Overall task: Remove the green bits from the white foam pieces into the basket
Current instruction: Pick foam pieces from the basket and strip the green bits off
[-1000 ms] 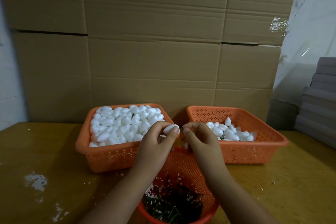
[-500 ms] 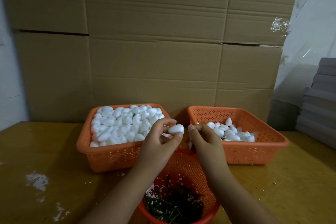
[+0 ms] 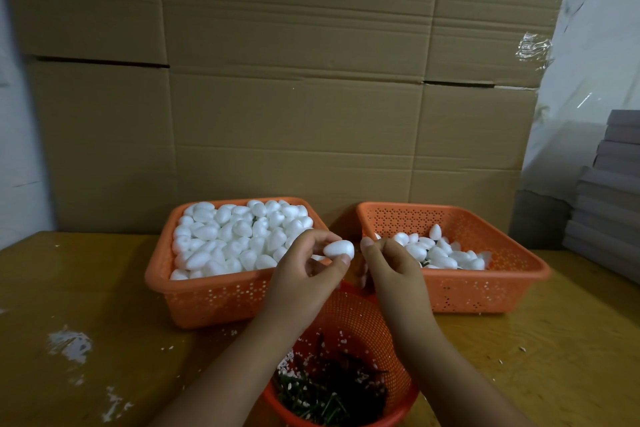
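**Sorting barely begun: one tray full, the other thinly filled**

Stacked cardboard cartons [image 3: 294,80] closed off the back of the scene, with a pile of grey boards [image 3: 609,184] at the right edge and clear plastic sheeting hanging above them. Below lay a yellowish wooden worktop [image 3: 86,305], scuffed with white patches and dotted with foam crumbs.

Judging by the piles, most of the job remained. The left orange tray [image 3: 207,302] was heaped with white foam pieces [image 3: 235,239], a few showing green, while the right orange tray [image 3: 485,291] held only a small cluster. Nearest the person, the round orange basket [image 3: 349,315] already contained a dark layer of green bits [image 3: 322,399] mixed with white flecks.

Above that basket, the left hand [image 3: 308,274] pinched a single foam piece [image 3: 338,250] between thumb and fingertips. The right hand [image 3: 391,263] was just beside it, fingers curled with the tips bunched together; whether they pinched a pulled green bit could not be told.
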`<state>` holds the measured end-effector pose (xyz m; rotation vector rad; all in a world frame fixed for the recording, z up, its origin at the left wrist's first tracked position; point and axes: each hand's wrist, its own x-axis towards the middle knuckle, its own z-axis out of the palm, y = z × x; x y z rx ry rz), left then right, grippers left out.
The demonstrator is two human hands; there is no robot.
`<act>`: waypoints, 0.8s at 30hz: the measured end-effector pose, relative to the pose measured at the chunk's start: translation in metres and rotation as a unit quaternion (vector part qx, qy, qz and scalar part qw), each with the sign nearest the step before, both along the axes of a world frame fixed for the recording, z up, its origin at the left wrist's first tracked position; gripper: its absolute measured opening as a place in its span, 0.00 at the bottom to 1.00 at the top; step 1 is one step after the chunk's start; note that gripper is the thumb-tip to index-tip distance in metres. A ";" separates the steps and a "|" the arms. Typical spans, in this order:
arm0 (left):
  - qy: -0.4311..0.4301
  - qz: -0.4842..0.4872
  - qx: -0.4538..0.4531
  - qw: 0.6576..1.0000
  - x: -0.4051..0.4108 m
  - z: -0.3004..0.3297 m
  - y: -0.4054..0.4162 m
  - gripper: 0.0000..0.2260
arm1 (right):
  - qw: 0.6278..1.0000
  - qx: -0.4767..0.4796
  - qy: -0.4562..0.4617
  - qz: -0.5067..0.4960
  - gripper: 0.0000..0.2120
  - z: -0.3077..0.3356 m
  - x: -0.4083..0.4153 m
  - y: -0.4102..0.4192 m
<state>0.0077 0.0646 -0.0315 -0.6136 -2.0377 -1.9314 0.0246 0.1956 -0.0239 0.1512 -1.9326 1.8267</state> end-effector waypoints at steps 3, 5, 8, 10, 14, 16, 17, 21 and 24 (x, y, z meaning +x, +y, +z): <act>-0.002 0.013 0.010 1.000 0.000 0.000 0.001 0.04 | 1.000 -0.007 -0.009 0.023 0.13 0.001 0.001 0.000; -0.005 0.018 0.019 1.000 0.000 0.001 0.001 0.04 | 0.999 -0.015 -0.011 0.045 0.08 0.002 0.001 -0.001; -0.002 0.028 0.020 0.999 -0.002 0.000 0.001 0.09 | 0.999 0.003 0.000 0.054 0.06 0.002 0.001 -0.002; -0.001 0.030 0.020 0.999 -0.001 0.001 0.001 0.05 | 0.999 0.011 0.000 0.051 0.06 0.001 0.001 -0.001; -0.003 0.027 0.029 0.999 -0.001 0.001 0.001 0.02 | 0.999 0.007 -0.003 0.048 0.06 0.001 0.000 -0.001; -0.009 0.022 0.038 0.999 -0.001 0.001 0.001 0.03 | 0.999 0.002 -0.002 0.046 0.07 0.001 0.001 -0.001; -0.012 0.017 0.042 0.999 -0.001 0.001 0.002 0.04 | 0.999 -0.003 -0.002 0.044 0.07 0.000 0.001 -0.001; -0.020 0.004 0.032 0.999 0.000 0.000 0.001 0.09 | 0.999 -0.019 -0.001 0.036 0.10 0.001 0.000 -0.001; -0.017 0.005 0.024 1.000 0.000 0.001 0.001 0.10 | 0.999 -0.019 0.001 0.033 0.13 0.002 0.001 -0.001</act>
